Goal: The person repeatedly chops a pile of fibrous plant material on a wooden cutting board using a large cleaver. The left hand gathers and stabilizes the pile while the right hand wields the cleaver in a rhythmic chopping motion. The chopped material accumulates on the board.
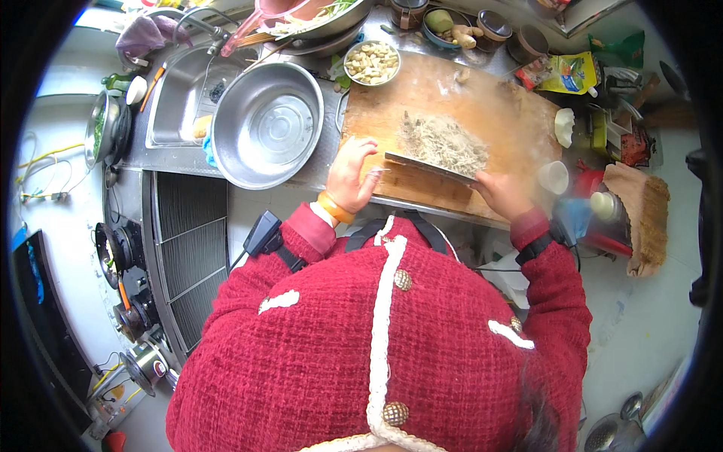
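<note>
A wooden cutting board [373, 121] lies before me, with a heap of pale, finely shredded food [446, 144] on it. My right hand [500, 192] grips the handle end of a cleaver [429, 167], whose blade lies along the near side of the heap. Near the blade's far-left end is my left hand [353, 174], held over the board's left edge with thumb and fingers apart and nothing in it. At the board's upper left stands a bowl of peeled garlic cloves [372, 63]. Whitish powder marks the board's upper part.
Left of the board, a large metal basin [265, 125] overlaps the counter beside a sink [178, 107]. Behind are a bowl with ginger [465, 36], lidded jars [494, 25] and a pan of shredded vegetables [322, 17]. White cups [553, 177] and a yellow pouch [570, 73] stand at right.
</note>
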`<action>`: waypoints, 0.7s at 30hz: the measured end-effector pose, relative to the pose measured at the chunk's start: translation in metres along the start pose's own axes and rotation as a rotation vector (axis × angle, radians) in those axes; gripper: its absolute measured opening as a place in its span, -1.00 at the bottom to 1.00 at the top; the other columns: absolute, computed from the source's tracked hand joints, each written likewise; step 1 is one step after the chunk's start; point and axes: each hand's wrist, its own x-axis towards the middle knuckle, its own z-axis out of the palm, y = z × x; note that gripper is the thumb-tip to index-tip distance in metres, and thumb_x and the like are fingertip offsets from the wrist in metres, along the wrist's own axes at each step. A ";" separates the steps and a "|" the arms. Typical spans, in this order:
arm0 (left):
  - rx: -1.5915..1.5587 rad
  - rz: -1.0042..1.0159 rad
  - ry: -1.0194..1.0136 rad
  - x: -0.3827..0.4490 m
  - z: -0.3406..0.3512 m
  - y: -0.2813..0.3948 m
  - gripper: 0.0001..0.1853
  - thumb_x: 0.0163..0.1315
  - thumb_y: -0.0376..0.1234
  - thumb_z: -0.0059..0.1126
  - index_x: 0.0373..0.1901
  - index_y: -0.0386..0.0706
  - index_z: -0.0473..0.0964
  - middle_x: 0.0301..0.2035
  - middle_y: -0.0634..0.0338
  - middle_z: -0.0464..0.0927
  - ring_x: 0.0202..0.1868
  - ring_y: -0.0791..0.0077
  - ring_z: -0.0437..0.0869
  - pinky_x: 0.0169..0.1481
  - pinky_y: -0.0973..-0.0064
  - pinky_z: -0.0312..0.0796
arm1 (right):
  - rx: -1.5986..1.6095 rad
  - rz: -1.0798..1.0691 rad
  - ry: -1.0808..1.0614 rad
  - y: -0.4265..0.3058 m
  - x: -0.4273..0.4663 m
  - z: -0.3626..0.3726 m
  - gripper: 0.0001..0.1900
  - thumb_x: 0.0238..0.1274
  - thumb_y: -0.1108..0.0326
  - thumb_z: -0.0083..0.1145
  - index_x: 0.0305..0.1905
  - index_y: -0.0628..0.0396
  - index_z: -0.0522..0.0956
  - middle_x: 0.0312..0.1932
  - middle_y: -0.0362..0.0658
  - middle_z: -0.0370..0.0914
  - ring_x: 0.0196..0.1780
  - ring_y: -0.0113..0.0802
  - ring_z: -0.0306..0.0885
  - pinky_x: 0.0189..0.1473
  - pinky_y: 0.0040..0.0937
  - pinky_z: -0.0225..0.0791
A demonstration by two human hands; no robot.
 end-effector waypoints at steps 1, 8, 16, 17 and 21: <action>0.007 0.043 -0.036 0.008 0.001 0.004 -0.60 0.07 -0.42 0.21 -0.03 -0.26 0.39 0.00 -0.04 0.47 0.07 0.00 0.47 0.27 0.17 0.24 | -0.019 -0.017 0.022 0.001 0.000 -0.005 -0.84 0.23 0.16 0.08 -0.31 -0.01 0.44 -0.60 -0.07 0.51 -0.48 -0.04 0.53 -0.52 -0.12 0.33; 0.337 0.313 -0.423 0.070 0.041 -0.003 -0.63 0.07 -0.19 0.19 -0.15 -0.19 0.43 -0.23 0.05 0.51 -0.09 0.14 0.54 0.05 0.23 0.39 | -0.128 -0.021 0.049 0.014 0.011 -0.029 -0.81 0.24 0.13 0.07 -0.31 -0.01 0.43 -0.59 -0.07 0.53 -0.48 -0.07 0.55 -0.52 -0.13 0.34; 0.260 0.266 -0.445 0.075 0.073 -0.033 -0.87 0.08 -0.33 0.13 -0.39 -0.13 0.41 -0.50 0.09 0.51 -0.40 0.09 0.58 -0.33 0.23 0.43 | -0.124 0.019 -0.043 0.022 0.032 -0.024 -0.77 0.18 0.12 0.10 -0.30 0.04 0.43 -0.58 -0.02 0.54 -0.46 -0.01 0.56 -0.46 -0.08 0.38; 0.259 0.246 -0.400 0.076 0.071 -0.035 -0.87 0.09 -0.32 0.13 -0.37 -0.13 0.41 -0.51 0.08 0.51 -0.41 0.08 0.58 -0.34 0.22 0.43 | -0.141 0.027 -0.078 0.024 0.038 -0.029 -0.77 0.18 0.13 0.10 -0.30 0.04 0.43 -0.59 -0.01 0.54 -0.47 -0.01 0.56 -0.46 -0.08 0.39; 0.233 0.239 -0.381 0.070 0.071 -0.033 -0.85 0.12 -0.29 0.13 -0.35 -0.12 0.40 -0.53 0.07 0.51 -0.44 0.06 0.59 -0.36 0.21 0.43 | -0.164 0.001 -0.040 0.031 0.040 -0.027 -0.78 0.16 0.14 0.13 -0.27 0.04 0.45 -0.59 -0.01 0.54 -0.47 -0.01 0.57 -0.45 -0.10 0.40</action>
